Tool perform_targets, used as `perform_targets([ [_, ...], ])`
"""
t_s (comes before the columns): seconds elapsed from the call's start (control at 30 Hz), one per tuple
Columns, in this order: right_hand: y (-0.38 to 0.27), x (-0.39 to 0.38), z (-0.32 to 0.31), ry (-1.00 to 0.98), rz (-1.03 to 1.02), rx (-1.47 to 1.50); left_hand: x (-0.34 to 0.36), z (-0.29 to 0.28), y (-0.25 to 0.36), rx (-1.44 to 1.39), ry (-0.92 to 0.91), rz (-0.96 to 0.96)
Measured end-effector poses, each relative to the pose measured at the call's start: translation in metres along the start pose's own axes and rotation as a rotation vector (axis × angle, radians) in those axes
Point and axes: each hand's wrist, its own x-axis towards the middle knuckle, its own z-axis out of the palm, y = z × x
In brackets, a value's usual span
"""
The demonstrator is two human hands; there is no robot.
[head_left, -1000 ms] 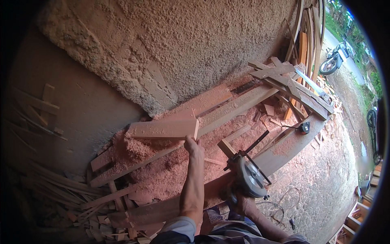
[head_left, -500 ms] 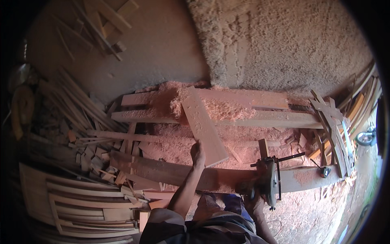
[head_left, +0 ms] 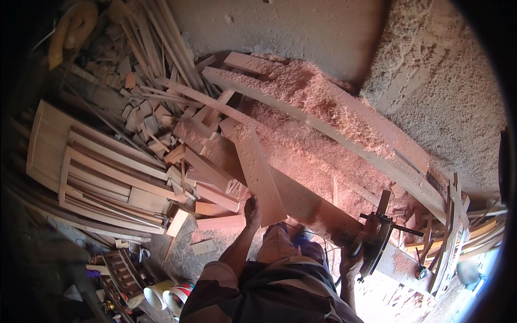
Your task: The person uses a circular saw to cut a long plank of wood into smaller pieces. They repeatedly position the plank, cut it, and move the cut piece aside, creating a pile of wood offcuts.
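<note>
My left hand is closed on the lower edge of a flat wooden board. The board slants up and to the left, its far end above a long beam. My right hand grips a handheld power tool with a long flat base and thin dark crossing rods. That tool is at the right part of the beam, beside my legs; its underside is hidden, so I cannot tell its exact kind or whether it touches the wood.
Reddish shavings cover the ground between the beams. Offcuts and framed wooden panels are piled at the left. Another long beam runs beyond. Crossed wood strips stand at the right, near a small dark object on the beam.
The view has turned left, bringing the panels and offcuts closer to the middle. The board has swung toward the left end of the beam and lower, near my body. Both hands keep their holds.
</note>
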Motion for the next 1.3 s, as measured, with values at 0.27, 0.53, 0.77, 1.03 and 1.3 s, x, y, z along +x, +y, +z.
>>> perform_targets([
  [0.27, 0.004, 0.0, 0.0, 0.053, -0.099, -0.063, -0.012, 0.052, 0.076, 0.663, 0.198, -0.091],
  [0.53, 0.003, 0.003, 0.0, 0.03, -0.095, 0.051, -0.006, 0.019, 0.044, -0.2, -0.045, -0.073],
  [0.77, 0.0, 0.005, -0.004, -0.043, -0.02, 0.118, 0.018, 0.025, 0.058, 0.126, 0.263, 0.13],
  [1.03, 0.002, 0.0, -0.017, -0.083, -0.07, 0.154, 0.035, 0.038, 0.06, -0.074, 0.443, -0.038],
  [1.3, 0.008, 0.002, -0.016, -0.06, -0.106, 0.092, 0.012, 0.068, 0.066, -0.262, 0.471, -0.068],
])
